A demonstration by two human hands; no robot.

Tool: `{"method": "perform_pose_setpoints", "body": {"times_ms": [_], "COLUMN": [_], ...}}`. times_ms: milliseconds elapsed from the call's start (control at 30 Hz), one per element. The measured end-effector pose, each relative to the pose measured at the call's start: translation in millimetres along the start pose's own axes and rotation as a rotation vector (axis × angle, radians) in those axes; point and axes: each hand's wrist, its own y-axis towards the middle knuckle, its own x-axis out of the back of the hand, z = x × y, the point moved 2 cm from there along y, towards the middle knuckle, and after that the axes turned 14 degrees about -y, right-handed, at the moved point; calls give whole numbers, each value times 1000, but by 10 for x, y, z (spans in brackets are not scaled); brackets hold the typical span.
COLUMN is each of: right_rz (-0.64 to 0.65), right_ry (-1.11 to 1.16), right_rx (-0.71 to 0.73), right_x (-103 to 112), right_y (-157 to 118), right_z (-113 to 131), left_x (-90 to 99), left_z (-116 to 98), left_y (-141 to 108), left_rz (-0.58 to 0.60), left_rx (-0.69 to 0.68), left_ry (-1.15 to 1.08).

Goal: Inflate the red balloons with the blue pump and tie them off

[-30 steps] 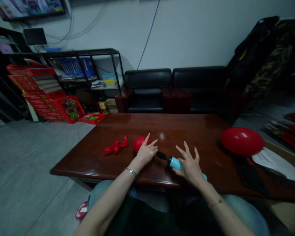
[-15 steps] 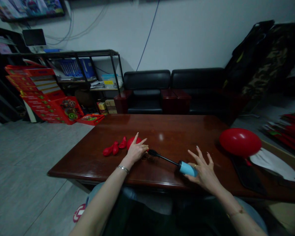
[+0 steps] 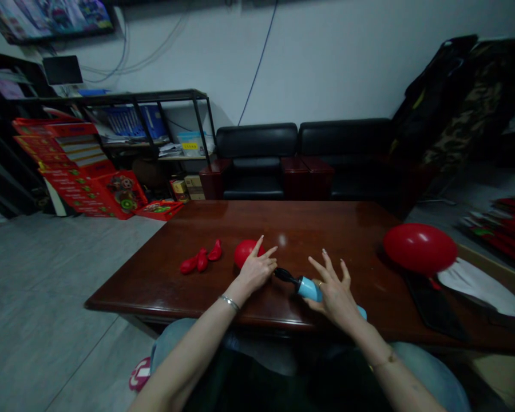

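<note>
A partly inflated red balloon (image 3: pixel 243 253) rests on the brown table (image 3: pixel 309 226), its neck end pinched in my left hand (image 3: pixel 256 272) with some fingers raised. The tip of a blue and black hand pump (image 3: pixel 308 289) meets the balloon at my left fingertips; the join is hidden. My right hand (image 3: pixel 335 294) grips the pump's blue barrel between thumb and palm, with other fingers spread upward. Left of the balloon lie three small red balloons (image 3: pixel 202 260), only slightly filled. A large inflated red balloon (image 3: pixel 419 247) sits at the table's right side.
Beneath the large balloon are a dark flat object (image 3: pixel 433 309) and a white sheet-like item (image 3: pixel 483 289). Black armchairs (image 3: pixel 255 163) stand beyond the table. Red boxes (image 3: pixel 81 186) are stacked at the left, near a metal shelf (image 3: pixel 171 94).
Both hands have come closer together, the left moving right with the balloon. The pump's black rod has slid in, so the barrel now sits near the nozzle. The balloon shows more beyond my hand.
</note>
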Motion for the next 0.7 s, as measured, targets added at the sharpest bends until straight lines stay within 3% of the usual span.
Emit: {"method": "perform_pose_setpoints", "body": {"times_ms": [233,567,700], "right_rz": [-5,71,85], "right_ry": [5,-41,-48], "right_rx": [-19,-22,-12], "right_x": [-87,-27,6], "right_y": [-1,-400,-432], "right_z": [26,-528,-574], "left_x": [-92,70,67], "left_z": [100,399,425], "left_y": [-115,-287,-322], "left_rz": [-19,-25,-12], "left_rx": [41,98,95], "left_ry": [-12,8,19]}}
